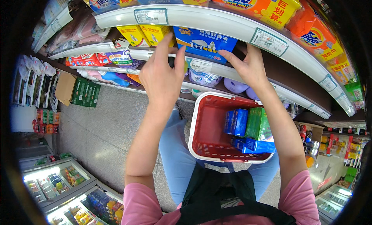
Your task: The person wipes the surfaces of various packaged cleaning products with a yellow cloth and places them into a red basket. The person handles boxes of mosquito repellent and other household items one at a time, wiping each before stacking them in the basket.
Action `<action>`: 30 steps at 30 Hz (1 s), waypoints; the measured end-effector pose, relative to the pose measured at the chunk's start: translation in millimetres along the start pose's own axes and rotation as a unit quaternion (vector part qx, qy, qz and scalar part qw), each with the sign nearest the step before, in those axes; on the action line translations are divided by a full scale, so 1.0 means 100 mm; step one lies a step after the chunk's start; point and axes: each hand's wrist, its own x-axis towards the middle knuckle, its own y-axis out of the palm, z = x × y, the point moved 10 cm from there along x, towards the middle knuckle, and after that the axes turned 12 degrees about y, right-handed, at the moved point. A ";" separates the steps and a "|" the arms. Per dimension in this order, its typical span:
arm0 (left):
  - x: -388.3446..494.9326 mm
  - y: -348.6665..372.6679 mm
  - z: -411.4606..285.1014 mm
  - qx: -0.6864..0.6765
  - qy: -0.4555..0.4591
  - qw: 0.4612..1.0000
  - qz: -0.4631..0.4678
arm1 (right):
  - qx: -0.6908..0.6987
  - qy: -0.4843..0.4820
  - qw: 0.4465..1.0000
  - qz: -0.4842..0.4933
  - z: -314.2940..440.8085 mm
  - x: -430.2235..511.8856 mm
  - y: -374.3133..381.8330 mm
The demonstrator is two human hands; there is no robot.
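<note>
A blue boxed set of electric liquid mosquito repellent stands on a middle shelf, partly under the shelf above. My left hand is at its left end, thumb in front of the box and index finger raised before a yellow repellent box. A second yellow box stands beside it. My right hand is at the blue box's right end. Its thumb lies at the lower front corner, while the other fingers are hidden beneath the upper shelf edge.
Below my hands is a red shopping basket with a white rim, holding blue boxes and green boxes. Orange laundry soap packs fill the upper shelf. Purple containers sit lower. Glass-topped freezers stand at lower left.
</note>
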 end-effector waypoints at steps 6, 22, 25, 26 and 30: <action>-0.08 -0.17 0.28 0.021 -0.003 0.999 -0.045 | 0.000 0.012 1.000 0.015 0.01 0.00 0.02; 0.30 -0.08 0.45 0.138 0.078 0.987 -0.001 | -0.022 0.005 1.000 0.005 -0.07 0.01 0.09; 0.30 -0.09 0.49 0.121 0.078 0.990 0.010 | -0.061 0.010 0.998 0.007 -0.04 0.00 0.09; 0.30 -0.09 0.51 0.125 0.076 0.989 0.016 | -0.052 0.003 0.999 0.005 -0.03 0.00 0.10; 0.33 -0.07 0.54 0.127 0.080 0.988 0.028 | -0.059 -0.003 0.998 -0.009 -0.05 -0.02 0.13</action>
